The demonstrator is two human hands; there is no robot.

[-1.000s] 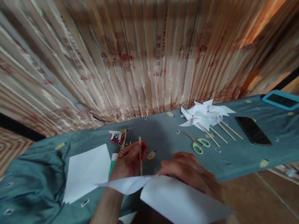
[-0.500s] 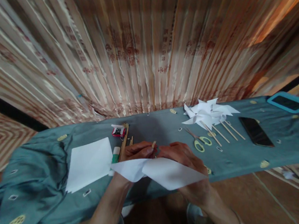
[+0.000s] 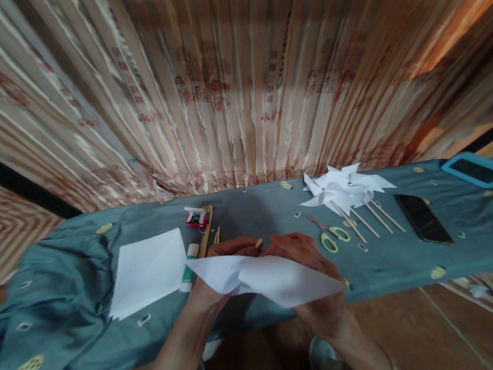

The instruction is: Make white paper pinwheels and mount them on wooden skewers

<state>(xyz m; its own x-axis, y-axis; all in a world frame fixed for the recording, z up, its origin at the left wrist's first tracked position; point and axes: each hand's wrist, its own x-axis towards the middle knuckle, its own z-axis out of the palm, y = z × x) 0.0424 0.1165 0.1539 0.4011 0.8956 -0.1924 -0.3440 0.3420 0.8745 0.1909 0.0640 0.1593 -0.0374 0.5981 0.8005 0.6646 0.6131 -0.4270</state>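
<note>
A folded white paper pinwheel point(image 3: 288, 278) spans the space between my hands, its blades hiding parts of both. Behind it my left hand point(image 3: 231, 248) is closed on a thin wooden stick point(image 3: 259, 243), whose end pokes out past the fingertips. My right hand point(image 3: 298, 250) is closed at the back of the pinwheel, close to the stick; its fingertips are partly covered. Left of my left hand lie a green and white glue stick point(image 3: 189, 269) and several loose wooden sticks point(image 3: 206, 234).
White paper sheets point(image 3: 147, 273) lie at left, near a small red box point(image 3: 195, 217) of pins. To the right are scissors point(image 3: 329, 238), several finished pinwheels point(image 3: 347, 188) on sticks, a dark phone point(image 3: 423, 218) and a blue-framed device point(image 3: 478, 169). A curtain point(image 3: 236, 91) hangs behind the cloth-covered table.
Both hands have drawn slightly closer together around the stick. The pinwheel has shifted a little right and up, uncovering more of the glue stick.
</note>
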